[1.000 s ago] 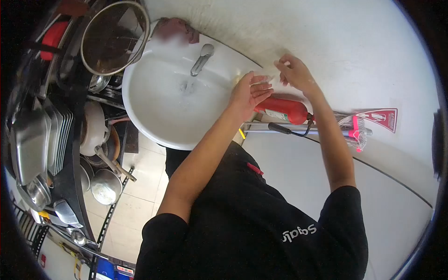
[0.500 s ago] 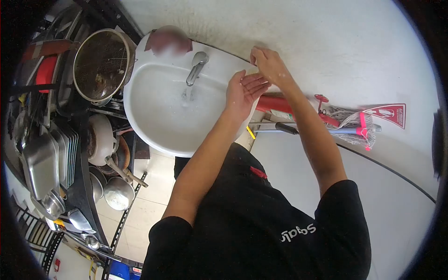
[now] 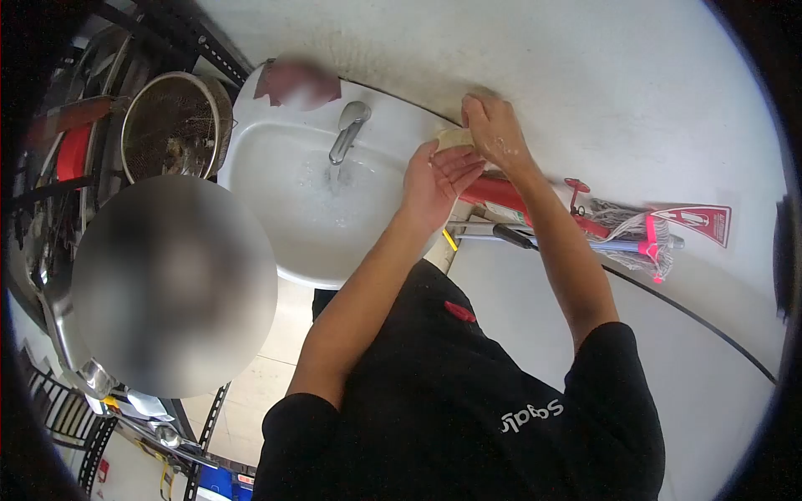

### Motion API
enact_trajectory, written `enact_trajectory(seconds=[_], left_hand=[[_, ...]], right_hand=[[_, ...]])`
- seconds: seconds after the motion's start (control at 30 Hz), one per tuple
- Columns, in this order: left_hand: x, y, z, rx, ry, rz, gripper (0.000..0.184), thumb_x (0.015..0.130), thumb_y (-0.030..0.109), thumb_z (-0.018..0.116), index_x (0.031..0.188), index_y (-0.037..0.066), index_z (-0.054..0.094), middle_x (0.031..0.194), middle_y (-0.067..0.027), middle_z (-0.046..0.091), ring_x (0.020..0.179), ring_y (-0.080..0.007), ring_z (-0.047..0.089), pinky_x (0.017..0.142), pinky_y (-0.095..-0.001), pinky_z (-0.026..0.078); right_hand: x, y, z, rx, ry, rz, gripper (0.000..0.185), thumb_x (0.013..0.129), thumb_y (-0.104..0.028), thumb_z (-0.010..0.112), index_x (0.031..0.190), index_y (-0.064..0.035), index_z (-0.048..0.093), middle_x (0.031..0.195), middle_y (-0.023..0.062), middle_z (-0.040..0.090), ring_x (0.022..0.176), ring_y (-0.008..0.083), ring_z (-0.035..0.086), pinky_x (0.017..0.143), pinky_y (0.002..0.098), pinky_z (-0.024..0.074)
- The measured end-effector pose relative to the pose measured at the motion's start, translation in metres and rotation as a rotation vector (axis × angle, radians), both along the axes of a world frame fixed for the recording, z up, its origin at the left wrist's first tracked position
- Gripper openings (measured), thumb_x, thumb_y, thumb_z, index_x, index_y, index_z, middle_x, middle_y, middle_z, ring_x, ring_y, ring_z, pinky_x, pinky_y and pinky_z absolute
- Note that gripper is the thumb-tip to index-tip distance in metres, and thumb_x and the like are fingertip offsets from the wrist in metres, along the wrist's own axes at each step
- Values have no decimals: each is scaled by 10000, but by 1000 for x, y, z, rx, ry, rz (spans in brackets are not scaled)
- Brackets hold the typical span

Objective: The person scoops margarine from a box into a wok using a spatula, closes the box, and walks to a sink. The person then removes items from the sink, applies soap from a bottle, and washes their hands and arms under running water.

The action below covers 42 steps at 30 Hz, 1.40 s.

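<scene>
My left hand (image 3: pixel 430 185) is open, palm up, fingers stretched toward the wall at the right end of the white sink (image 3: pixel 288 209). Just above and beside it is my right hand (image 3: pixel 494 132), its fingers curled and wet-looking spots on its back. A pale yellowish piece (image 3: pixel 454 139) shows between the two hands, against the right fingers; whether the right hand grips it is unclear. Water runs from the metal tap (image 3: pixel 349 132) into the basin, left of my hands.
A reddish cloth (image 3: pixel 322 90) lies on the sink's back edge. A strainer (image 3: pixel 171 125) and metal kitchenware are at the left, partly behind a blurred round patch. To the right are a red fire extinguisher (image 3: pixel 501 196), a mop (image 3: pixel 639 238) and a wall sign (image 3: pixel 706 222).
My right hand has come left, closer to my left hand, and the pale piece between them shows more clearly. The view has shifted, and a blurred round patch now covers part of the left side.
</scene>
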State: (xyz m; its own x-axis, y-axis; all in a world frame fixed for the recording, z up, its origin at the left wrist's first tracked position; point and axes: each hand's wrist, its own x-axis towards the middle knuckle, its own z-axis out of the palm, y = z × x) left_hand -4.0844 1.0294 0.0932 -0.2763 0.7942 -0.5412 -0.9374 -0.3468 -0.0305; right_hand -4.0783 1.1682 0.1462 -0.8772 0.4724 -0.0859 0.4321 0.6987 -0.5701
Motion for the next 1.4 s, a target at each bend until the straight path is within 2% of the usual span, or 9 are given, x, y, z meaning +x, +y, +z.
enact_trajectory(seconds=[0.13, 0.23, 0.33, 0.43, 0.63, 0.83, 0.97, 1.23, 1.4], left_hand=[[17, -2, 4, -14, -127, -14, 476, 943, 318, 347, 1005, -107, 552, 1013, -223, 603, 984, -323, 602, 944, -402, 486], [21, 3, -4, 23, -117, 85, 460, 942, 303, 342, 1021, -104, 541, 1051, -227, 586, 1004, -335, 592, 951, -404, 481], [19, 6, -14, 5, -59, 77, 434, 936, 283, 345, 1027, -93, 542, 1076, -227, 577, 1041, -347, 573, 970, -411, 467], [20, -1, -15, 46, -48, 40, 408, 935, 201, 336, 1112, -133, 492, 1134, -241, 542, 1137, -368, 518, 1024, -447, 415], [24, -4, -27, 133, -70, 16, 414, 924, 231, 336, 1089, -115, 492, 1088, -241, 564, 1092, -373, 548, 981, -422, 461], [34, -2, -22, 49, -49, 0, 412, 922, 226, 339, 1101, -115, 485, 1087, -241, 562, 1077, -370, 556, 977, -418, 468], [34, -9, -25, 114, -45, -8, 389, 927, 191, 359, 1123, -123, 479, 1135, -233, 543, 1119, -387, 524, 990, -448, 442], [38, -2, -26, 163, -32, 39, 384, 921, 177, 355, 1120, -128, 473, 1125, -244, 543, 1120, -371, 520, 996, -430, 444], [32, 0, -21, 123, 19, 30, 447, 951, 230, 287, 1138, -136, 463, 1111, -253, 557, 1064, -372, 562, 944, -411, 495]], right_hand=[[-1, -10, -9, 119, 21, -169, 355, 864, -257, 390, 753, 13, 592, 813, 271, 604, 797, 484, 564, 744, 518, 439], [0, -12, -11, 180, -55, -243, 385, 869, -283, 381, 792, 1, 629, 850, 277, 617, 844, 475, 578, 787, 516, 447], [-3, -6, -14, 180, -122, -306, 414, 869, -307, 375, 851, -4, 657, 878, 282, 624, 876, 460, 593, 817, 518, 446], [1, -11, -5, 201, -121, -353, 437, 868, -323, 370, 879, -4, 669, 887, 279, 631, 884, 453, 601, 833, 522, 445], [-8, -17, -1, 270, -122, -336, 458, 870, -329, 356, 868, -4, 679, 905, 264, 644, 881, 453, 607, 842, 521, 449], [-2, -13, -2, 296, -124, -394, 470, 865, -336, 353, 877, -3, 685, 905, 275, 641, 881, 450, 610, 841, 516, 453], [6, -12, 22, 247, -75, -366, 498, 857, -352, 356, 900, 23, 682, 908, 291, 637, 896, 461, 608, 857, 504, 453], [-5, -15, -9, 310, -177, -345, 519, 848, -370, 365, 888, 45, 675, 919, 299, 631, 895, 461, 612, 850, 489, 466], [4, -17, 9, 363, -119, -276, 515, 848, -368, 368, 857, 43, 678, 898, 296, 633, 870, 450, 620, 832, 483, 474]])
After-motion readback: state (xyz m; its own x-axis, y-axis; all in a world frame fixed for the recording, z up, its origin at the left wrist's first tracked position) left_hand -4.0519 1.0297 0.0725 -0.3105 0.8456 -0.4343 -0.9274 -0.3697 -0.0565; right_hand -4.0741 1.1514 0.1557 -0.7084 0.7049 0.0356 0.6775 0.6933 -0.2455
